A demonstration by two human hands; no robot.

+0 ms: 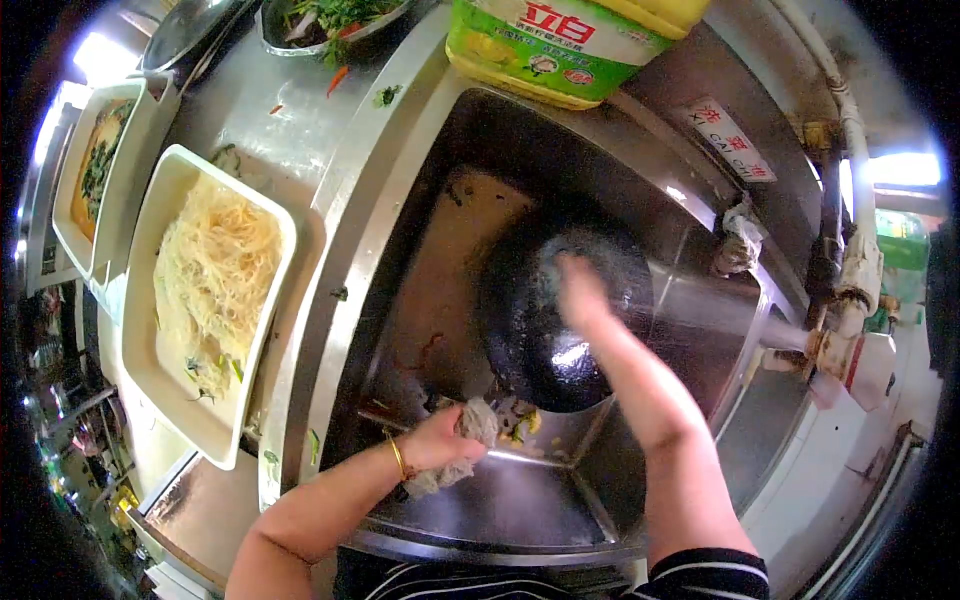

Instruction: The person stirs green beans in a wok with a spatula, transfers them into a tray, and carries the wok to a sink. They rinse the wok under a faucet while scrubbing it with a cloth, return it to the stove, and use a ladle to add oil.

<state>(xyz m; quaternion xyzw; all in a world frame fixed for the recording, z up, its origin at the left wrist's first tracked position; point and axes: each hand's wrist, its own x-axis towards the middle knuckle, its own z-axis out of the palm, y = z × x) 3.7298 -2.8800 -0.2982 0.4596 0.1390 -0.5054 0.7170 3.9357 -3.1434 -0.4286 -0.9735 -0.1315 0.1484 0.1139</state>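
Left hand (pixel 437 445): fingers curled closed around a grey, wadded cloth (pixel 470 432), which it presses against the near rim of the wok (pixel 545 345). A thin gold bangle sits on the wrist.

Right hand (pixel 580 292): inside the wok, blurred by motion; it lies against the dark inner surface, over what looks like a scouring pad. How far the fingers are open cannot be told.

Wok: black, round, tilted in the steel sink (pixel 440 260), near the sink's right wall. Food scraps lie just beside its near edge.

Tap (pixel 850 355): white, at the right of the sink, with water running toward the wok.

Counter (pixel 250 130): steel, left of the sink. It carries a white rectangular tray of pale noodles (pixel 212 275), a second white tray (pixel 95 165) beyond it, and a bowl of greens (pixel 330 20) at the far end.

Detergent bottle (pixel 555 45): green and yellow, behind the sink.
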